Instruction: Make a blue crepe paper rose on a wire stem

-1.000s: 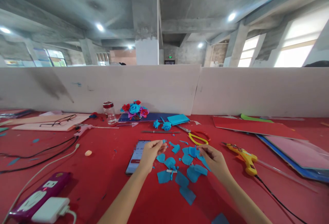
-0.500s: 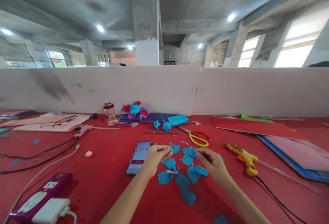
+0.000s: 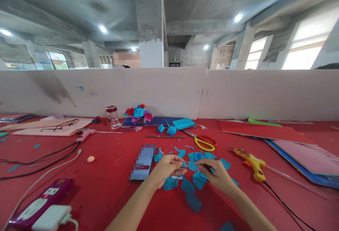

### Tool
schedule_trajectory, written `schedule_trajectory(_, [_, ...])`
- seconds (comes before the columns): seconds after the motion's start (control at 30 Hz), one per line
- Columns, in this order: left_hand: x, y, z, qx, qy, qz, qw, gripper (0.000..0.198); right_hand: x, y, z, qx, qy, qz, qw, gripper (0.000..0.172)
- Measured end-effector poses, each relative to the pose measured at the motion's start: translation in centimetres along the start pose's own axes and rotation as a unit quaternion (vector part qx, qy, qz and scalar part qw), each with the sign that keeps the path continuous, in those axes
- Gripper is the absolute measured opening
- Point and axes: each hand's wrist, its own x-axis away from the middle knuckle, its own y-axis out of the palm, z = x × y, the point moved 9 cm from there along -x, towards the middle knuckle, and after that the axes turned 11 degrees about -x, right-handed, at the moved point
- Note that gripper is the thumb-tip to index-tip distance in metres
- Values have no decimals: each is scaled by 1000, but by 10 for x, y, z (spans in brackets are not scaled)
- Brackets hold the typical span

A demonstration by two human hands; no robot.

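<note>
A thin pale strand [image 3: 190, 162], perhaps wire or thread, spans the short gap between my hands. My left hand [image 3: 171, 166] pinches its left end between thumb and fingertips, with the other fingers curled below. The right end is pinched in my right hand [image 3: 215, 171]. Cut blue paper pieces [image 3: 188, 185] lie scattered beneath and around both hands, and some are partly hidden by them. Just left of my left hand lies a phone [image 3: 143, 164] with its screen lit.
Yellow-and-red-handled scissors [image 3: 203, 144] and blue paper flowers [image 3: 171, 130] lie farther back. On the right is a yellow glue gun [image 3: 254, 164] with a cable. A purple power strip [image 3: 42, 204] sits front left. A flower arrangement [image 3: 139, 112] and a glass jar [image 3: 113, 118] stand by the white partition [image 3: 106, 89].
My hands have come closer together, the left shifting right and the right slightly left. The thin strand now shows between them; earlier a small blue piece showed at each hand's fingertips.
</note>
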Motion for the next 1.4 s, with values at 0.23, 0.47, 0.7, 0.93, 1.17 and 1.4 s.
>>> schedule_trajectory(0.23, [-1,-2,-3,16,10,3,1000,21,-1,-4,1,-17,23,19,999,23])
schedule_trajectory(0.47, [-2,3,-2,86,3,-52,995,11,-1,-5,2,-15,19,23,999,22])
schedule_trajectory(0.7, [2,1,-2,63,-15,-28,998,10,-2,-2,0,21,-2,-4,1000,22])
schedule_trajectory(0.93, [-2,-6,-9,16,-18,-19,1000,17,-1,0,-6,7,-12,-7,1000,20])
schedule_trajectory(1.17, [0,-8,-5,25,-15,-11,1000,13,0,2,-2,12,-5,-17,1000,19])
schedule_trajectory(1.4, [-3,-13,-6,35,-14,-3,999,14,0,4,-1,30,-4,-23,999,19])
